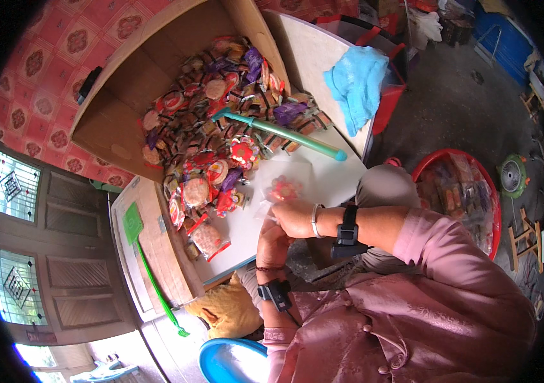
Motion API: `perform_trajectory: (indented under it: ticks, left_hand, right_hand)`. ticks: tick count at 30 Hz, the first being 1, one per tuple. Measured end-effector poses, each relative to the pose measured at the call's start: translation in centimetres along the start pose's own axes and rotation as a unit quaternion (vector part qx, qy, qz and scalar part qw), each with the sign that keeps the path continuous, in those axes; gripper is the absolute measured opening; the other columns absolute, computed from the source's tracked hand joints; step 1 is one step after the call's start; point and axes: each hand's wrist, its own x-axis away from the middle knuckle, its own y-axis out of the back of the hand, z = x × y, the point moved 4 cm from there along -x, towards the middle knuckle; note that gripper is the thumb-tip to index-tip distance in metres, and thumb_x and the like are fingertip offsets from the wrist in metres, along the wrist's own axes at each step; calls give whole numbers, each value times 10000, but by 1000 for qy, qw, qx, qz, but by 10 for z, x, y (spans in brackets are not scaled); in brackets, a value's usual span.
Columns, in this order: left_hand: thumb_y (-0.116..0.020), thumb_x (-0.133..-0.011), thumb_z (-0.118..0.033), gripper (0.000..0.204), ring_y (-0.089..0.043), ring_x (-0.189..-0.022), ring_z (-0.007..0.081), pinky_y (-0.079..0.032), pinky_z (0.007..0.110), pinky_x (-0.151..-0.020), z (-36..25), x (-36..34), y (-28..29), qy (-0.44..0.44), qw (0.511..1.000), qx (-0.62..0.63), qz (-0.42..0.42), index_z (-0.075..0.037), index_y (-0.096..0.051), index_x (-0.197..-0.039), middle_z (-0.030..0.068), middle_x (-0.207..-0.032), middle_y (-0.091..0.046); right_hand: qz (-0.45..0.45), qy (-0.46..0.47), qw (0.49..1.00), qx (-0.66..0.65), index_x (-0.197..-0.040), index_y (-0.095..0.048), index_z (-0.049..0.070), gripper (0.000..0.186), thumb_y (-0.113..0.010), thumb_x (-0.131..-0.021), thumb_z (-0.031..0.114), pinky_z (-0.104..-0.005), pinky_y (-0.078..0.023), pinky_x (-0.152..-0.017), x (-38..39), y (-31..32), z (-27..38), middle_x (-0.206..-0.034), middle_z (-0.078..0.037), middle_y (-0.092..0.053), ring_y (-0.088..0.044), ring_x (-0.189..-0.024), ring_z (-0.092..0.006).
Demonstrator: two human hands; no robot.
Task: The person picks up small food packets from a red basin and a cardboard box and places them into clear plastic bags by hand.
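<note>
A clear plastic bag [292, 170] with a red-wrapped snack [283, 189] inside lies over the white tabletop [323, 175] in front of me. My right hand [295, 218], with a bangle at its wrist, is closed on the near end of the bag. My left hand [273, 246] meets it there, fingers curled at the bag's gathered edge and partly hidden by the right hand. Just beyond is a big heap of small packaged snacks [211, 121], in red, purple and clear wrappers. A teal-green stick tool [291, 135] lies across the heap.
An open cardboard box [122, 80] tipped on its side holds much of the heap. At right stand a blue cloth [358, 83] on a board, a red basin [497, 210] of packets and a green fan [513, 175]. A green fly swatter [147, 268] lies left; a blue basin [211, 364] is below.
</note>
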Motion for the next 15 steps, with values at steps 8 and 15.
perform_trajectory:
  ticks: [8,15]
  left_hand:
    - [-591,-889,-203,249,-459,-480,60,-367,205,-442,-45,18,28,-74,935,-303,-167,-7,-611,-1042,52,-783,-640]
    - [-568,-920,-218,224,-540,-585,123,-471,263,-542,-47,-5,86,-95,946,49,-305,-56,-581,-1074,115,-991,-672]
  right_hand:
    - [-11,-33,999,20,-835,-605,-28,160,-550,-821,121,-476,-493,-710,-3,-3,-12,-784,-240,-642,-641,-745,-410]
    - [-86,8,994,72,-828,-637,-56,154,-535,-765,41,-460,-514,-710,0,4,-3,-794,-253,-655,-661,-780,-394]
